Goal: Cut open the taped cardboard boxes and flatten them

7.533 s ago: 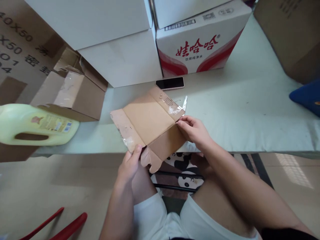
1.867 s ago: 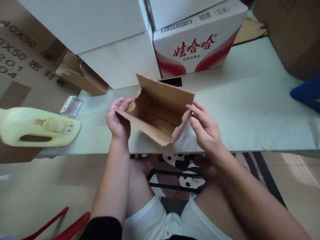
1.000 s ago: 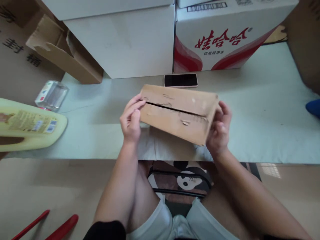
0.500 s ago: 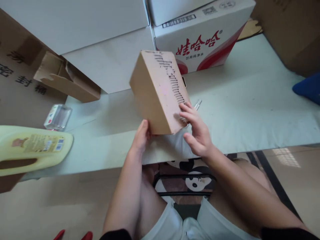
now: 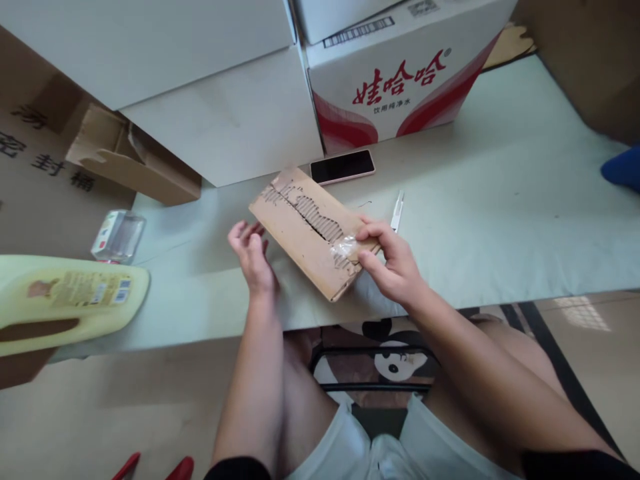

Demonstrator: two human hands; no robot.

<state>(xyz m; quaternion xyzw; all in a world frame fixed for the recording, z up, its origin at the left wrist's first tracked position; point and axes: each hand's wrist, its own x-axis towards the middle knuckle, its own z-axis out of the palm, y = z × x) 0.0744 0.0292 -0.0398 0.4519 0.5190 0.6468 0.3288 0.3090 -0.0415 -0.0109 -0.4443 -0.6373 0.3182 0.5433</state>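
Observation:
A small brown cardboard box (image 5: 300, 227) is tilted in front of me, its torn, ridged seam face turned up toward the camera. Clear tape clings to that face near the right end. My right hand (image 5: 393, 261) grips the box's right end, thumb on the upper face and fingers along the far edge. Just left of the box is my left hand (image 5: 254, 260), its fingers apart and curled slightly, with nothing visible in it. Beyond my right hand lies a slim silver cutter-like tool (image 5: 398, 211). A dark-screened phone (image 5: 343, 167) rests behind the box.
A white and red water carton (image 5: 390, 100) and white boxes (image 5: 220, 120) line the back of the cloth-covered table (image 5: 500, 227). At left are an open cardboard piece (image 5: 150, 170), a clear plastic container (image 5: 119, 237) and a yellow jug (image 5: 75, 300). A blue object (image 5: 623, 175) sits far right.
The box has turned and lowered, bringing its seam face up and uncovering the phone. My left hand has let go and moved left; my right hand has closed on the right end.

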